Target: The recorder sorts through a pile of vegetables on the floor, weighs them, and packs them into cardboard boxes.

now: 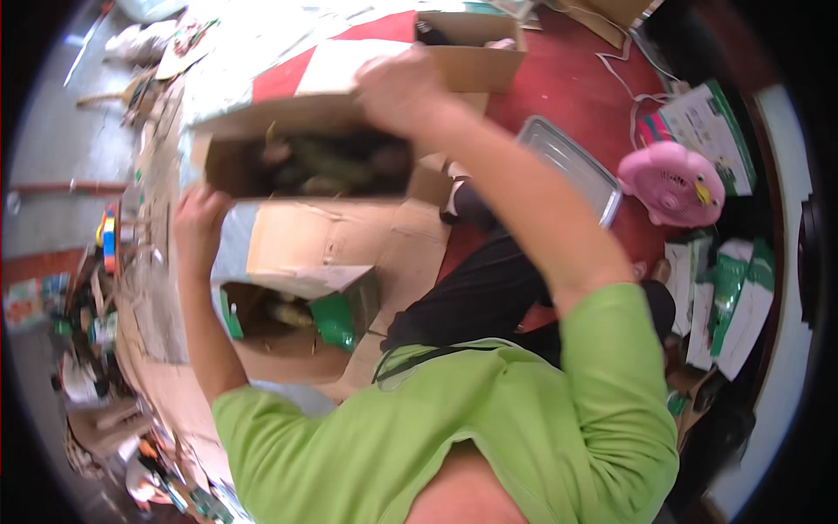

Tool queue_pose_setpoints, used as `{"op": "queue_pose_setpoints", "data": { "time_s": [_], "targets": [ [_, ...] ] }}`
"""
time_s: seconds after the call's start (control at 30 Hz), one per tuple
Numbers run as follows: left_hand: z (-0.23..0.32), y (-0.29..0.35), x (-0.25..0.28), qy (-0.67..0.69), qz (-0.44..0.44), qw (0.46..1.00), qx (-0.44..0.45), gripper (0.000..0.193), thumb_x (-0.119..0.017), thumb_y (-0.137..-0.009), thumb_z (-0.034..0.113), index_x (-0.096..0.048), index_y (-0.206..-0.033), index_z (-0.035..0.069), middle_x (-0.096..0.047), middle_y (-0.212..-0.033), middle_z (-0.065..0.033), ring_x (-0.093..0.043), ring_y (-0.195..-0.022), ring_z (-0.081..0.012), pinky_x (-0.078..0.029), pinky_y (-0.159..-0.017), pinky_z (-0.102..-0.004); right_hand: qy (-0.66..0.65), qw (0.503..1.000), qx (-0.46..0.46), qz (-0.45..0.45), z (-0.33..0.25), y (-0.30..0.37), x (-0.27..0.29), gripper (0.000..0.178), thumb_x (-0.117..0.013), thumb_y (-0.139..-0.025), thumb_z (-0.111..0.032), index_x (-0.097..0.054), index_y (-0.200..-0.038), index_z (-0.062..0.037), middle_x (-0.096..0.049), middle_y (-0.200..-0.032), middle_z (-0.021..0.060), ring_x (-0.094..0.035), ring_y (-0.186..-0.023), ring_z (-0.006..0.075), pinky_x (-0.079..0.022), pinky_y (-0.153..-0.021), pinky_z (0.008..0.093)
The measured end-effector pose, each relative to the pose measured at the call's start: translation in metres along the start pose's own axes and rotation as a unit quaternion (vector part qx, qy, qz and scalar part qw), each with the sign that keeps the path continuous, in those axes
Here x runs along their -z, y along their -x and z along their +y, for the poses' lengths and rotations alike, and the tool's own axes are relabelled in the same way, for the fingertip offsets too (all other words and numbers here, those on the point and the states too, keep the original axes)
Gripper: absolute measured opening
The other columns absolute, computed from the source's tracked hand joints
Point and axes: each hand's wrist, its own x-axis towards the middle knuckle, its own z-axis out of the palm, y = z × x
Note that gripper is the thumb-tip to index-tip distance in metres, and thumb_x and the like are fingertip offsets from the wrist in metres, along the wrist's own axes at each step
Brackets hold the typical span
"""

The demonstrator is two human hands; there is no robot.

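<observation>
An open cardboard box (292, 106) is held up between my two hands, its inside turned toward me. Dark and greenish things (327, 162) lie in it, too blurred to name. My left hand (201, 210) is closed on the box's near left corner. At its far right corner my right hand (397, 92) is closed over the edge, smeared by motion. Nearer to me, a second open box (362, 297) with green patches rests on flattened cardboard (340, 229), with pale, blurred contents. Farther back, a third open box (476, 68) contains something dark and something pinkish.
To the right on the red floor (559, 74) is a clear plastic tray (576, 162). Beside it stands a pink animal-shaped plastic thing (672, 185) with a grille. White-and-green cartons (733, 297) lie at far right, near a white cable (633, 109). Mixed clutter (96, 349) lines the left.
</observation>
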Motion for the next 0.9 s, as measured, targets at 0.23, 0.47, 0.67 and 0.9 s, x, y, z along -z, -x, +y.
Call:
{"op": "queue_pose_setpoints", "data": {
  "time_s": [0.23, 0.47, 0.67, 0.9],
  "targets": [
    [-0.048, 0.131, -0.051, -0.058, -0.163, 0.983, 0.059, 0.014, -0.053, -0.084, 0.017, -0.063, -0.081, 0.007, -0.059, -0.088, -0.0129, -0.055, -0.086, -0.0341, -0.044, -0.081, -0.0452, -0.148, 0.961, -0.035, -0.229, -0.13, 0.038, -0.102, 0.023, -0.062, -0.067, -0.018, -0.073, -0.084, -0.0058, -0.068, -0.084, 0.0144, -0.065, -0.081, 0.0302, -0.046, -0.069, 0.055],
    [-0.055, 0.148, -0.031, 0.038, -0.217, 0.938, 0.269, 0.022, -0.064, -0.075, 0.006, -0.068, -0.097, 0.006, -0.063, -0.092, -0.0149, -0.059, -0.091, -0.0324, -0.047, -0.08, -0.04, -0.261, 0.942, -0.028, -0.21, -0.13, 0.016, -0.058, 0.023, -0.062, -0.074, -0.02, -0.07, -0.087, -0.0029, -0.069, -0.087, 0.0137, -0.066, -0.087, 0.0261, -0.048, -0.072, 0.0401],
    [0.023, 0.049, -0.026, 0.131, -0.124, 0.978, 0.102, 0.03, -0.062, -0.079, 0.0, -0.062, -0.109, 0.0, -0.061, -0.102, -0.0165, -0.06, -0.093, -0.0339, -0.047, -0.083, -0.041, -0.293, 0.93, -0.173, -0.142, -0.014, 0.043, 0.009, 0.024, -0.063, -0.079, -0.027, -0.071, -0.092, -0.0084, -0.068, -0.094, 0.0122, -0.065, -0.09, 0.0293, -0.049, -0.078, 0.0427],
    [0.125, -0.047, -0.06, 0.158, -0.017, 0.983, -0.09, 0.019, -0.061, -0.079, 0.007, -0.066, -0.098, 0.003, -0.064, -0.098, -0.0127, -0.057, -0.098, -0.0322, -0.042, -0.091, -0.0427, -0.285, 0.875, -0.357, 0.161, 0.148, 0.212, 0.129, 0.02, -0.063, -0.077, -0.02, -0.069, -0.088, -0.0038, -0.069, -0.086, 0.0141, -0.066, -0.08, 0.0266, -0.051, -0.072, 0.0363]
  ]
}}
